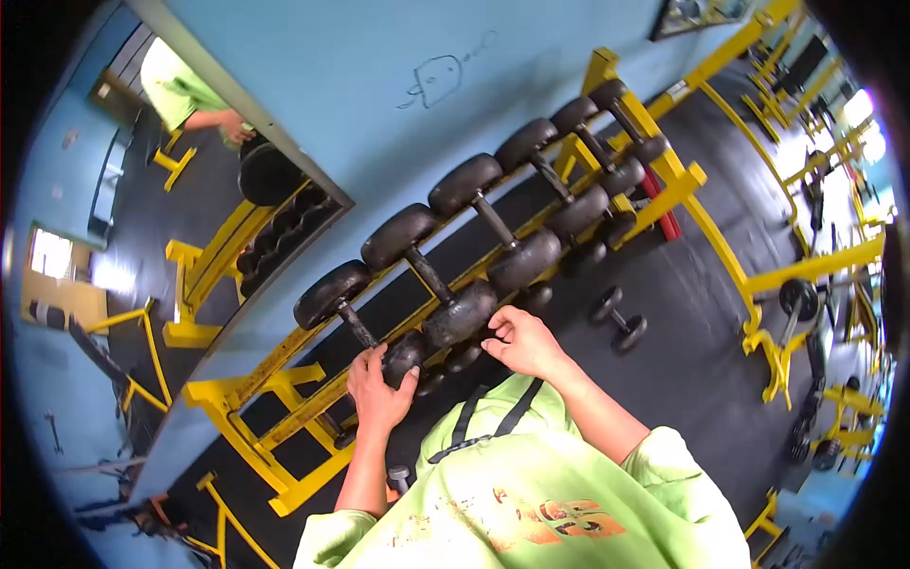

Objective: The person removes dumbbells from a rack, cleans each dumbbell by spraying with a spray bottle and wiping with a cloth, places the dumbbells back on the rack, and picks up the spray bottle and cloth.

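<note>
A row of black dumbbells lies across the yellow rack. My left hand (381, 391) is at the near end of the leftmost dumbbell (406, 353), its thumb on one side of the round head and its fingers on the other. This dumbbell rests on the rails. Beside the near head of the second dumbbell (460, 315) is my right hand (523, 343), with loosely bent fingers and the thumb apart. No object shows in it. Whether its fingertips touch that head, I cannot tell. A third dumbbell (526, 261) sits further right on the rack.
The yellow rack (299, 486) stands along a blue wall (313, 76) with a mirror (142, 237) at left. More dumbbells sit on a lower level, partly hidden. One loose dumbbell (618, 320) lies on the black floor (682, 398). Yellow gym machines (806, 270) stand at right.
</note>
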The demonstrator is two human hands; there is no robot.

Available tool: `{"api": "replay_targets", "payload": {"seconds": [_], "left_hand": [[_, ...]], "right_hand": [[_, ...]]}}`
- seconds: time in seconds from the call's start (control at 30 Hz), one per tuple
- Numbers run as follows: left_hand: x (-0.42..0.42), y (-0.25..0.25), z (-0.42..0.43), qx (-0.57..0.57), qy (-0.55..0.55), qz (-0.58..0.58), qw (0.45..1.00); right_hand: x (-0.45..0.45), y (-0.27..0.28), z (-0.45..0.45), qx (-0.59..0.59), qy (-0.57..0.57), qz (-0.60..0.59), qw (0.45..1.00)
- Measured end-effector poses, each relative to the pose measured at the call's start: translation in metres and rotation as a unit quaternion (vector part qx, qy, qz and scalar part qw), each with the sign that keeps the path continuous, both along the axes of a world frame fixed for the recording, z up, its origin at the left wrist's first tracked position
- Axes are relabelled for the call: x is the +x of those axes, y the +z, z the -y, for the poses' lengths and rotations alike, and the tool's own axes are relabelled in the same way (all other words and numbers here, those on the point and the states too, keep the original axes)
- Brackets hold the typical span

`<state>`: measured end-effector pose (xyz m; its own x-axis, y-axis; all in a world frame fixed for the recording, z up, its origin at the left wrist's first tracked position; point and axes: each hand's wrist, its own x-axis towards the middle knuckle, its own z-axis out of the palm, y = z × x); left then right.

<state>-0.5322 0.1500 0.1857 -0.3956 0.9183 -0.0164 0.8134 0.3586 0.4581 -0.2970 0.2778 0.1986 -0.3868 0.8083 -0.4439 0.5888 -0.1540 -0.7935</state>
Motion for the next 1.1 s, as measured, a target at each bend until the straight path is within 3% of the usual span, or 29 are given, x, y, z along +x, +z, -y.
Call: {"api": "replay_targets", "payload": {"seconds": [0.27,0.47,0.63,0.83,0.97,1.1], "left_hand": [[0.012,0.005,0.033,0.039,-0.091,-0.051,0.994],[0.078,-0.012,0.051,0.053,-0.234,0.041,0.97],[0.139,-0.023,0.038,0.0,-0.409,0.086,0.909],[0.236,-0.028,0.023,-0.06,-0.565,0.095,0.817],[0.312,-0.052,0.02,-0.162,-0.656,0.083,0.733],[0.383,-0.062,0.023,-0.284,-0.663,0.087,0.687]], "right_hand": [[0.007,-0.017,0.076,-0.042,-0.077,-0.019,0.996],[0.063,-0.026,0.135,-0.025,-0.194,-0.046,0.98],[0.154,-0.049,0.21,-0.048,-0.345,0.031,0.937],[0.232,-0.064,0.313,-0.057,-0.541,0.06,0.837],[0.262,-0.081,0.362,-0.036,-0.608,0.035,0.792],[0.301,-0.104,0.389,-0.036,-0.594,0.093,0.798]]}}
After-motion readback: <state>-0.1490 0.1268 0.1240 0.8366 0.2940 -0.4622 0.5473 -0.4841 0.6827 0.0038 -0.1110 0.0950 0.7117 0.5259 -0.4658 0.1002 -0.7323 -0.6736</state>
